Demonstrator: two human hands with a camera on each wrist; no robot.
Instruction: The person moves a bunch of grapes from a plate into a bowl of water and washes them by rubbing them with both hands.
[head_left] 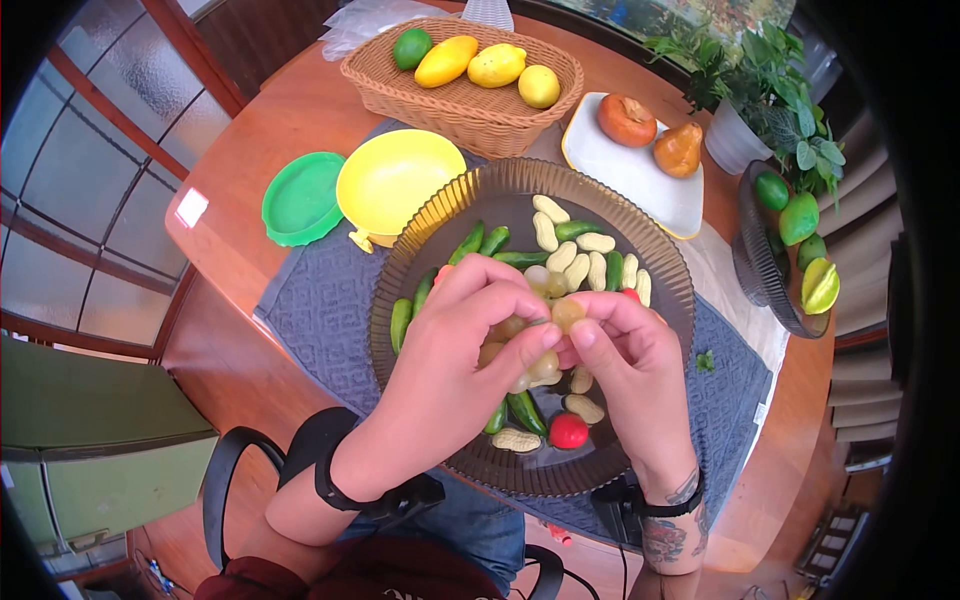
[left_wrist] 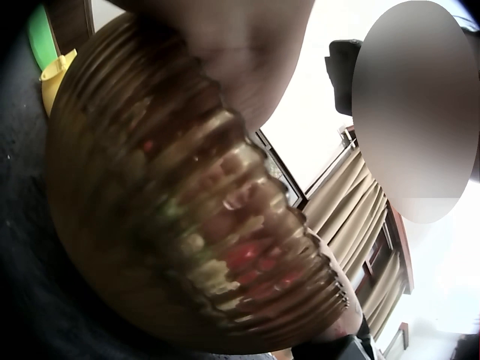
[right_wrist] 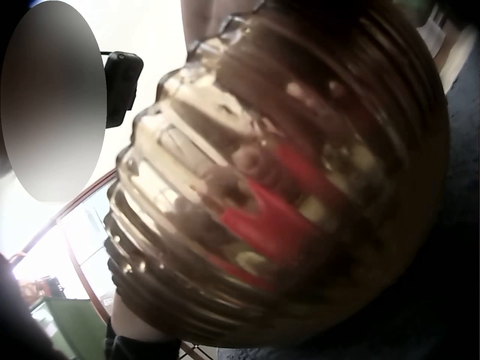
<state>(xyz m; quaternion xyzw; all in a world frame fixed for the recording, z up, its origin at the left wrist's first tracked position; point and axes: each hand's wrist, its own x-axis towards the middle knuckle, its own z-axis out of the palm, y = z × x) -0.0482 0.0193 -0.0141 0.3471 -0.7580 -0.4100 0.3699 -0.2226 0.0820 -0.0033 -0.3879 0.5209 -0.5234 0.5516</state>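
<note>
Over the ribbed brown glass bowl (head_left: 682, 290), both hands meet at a bunch of pale green grapes (head_left: 545, 364). The left hand (head_left: 455, 345) holds the bunch from the left, thumb and fingers curled in around it. From the right, the right hand (head_left: 640, 380) pinches a single grape (head_left: 568, 314) between thumb and fingers, right at the bunch. Below them in the bowl lie peanuts (head_left: 584, 408), green peppers (head_left: 527, 412) and a round red piece (head_left: 568, 431). Both wrist views look through the side of the bowl (left_wrist: 112, 225), so the fingers are mostly hidden there.
Behind the bowl stand a yellow bowl (head_left: 400, 180), a green plate (head_left: 300, 200) and a wicker basket (head_left: 460, 115) of fruit. A white tray (head_left: 640, 185) carries an orange-brown fruit and a pear. At the right are a dark fruit stand (head_left: 765, 265) and a potted plant (head_left: 738, 140).
</note>
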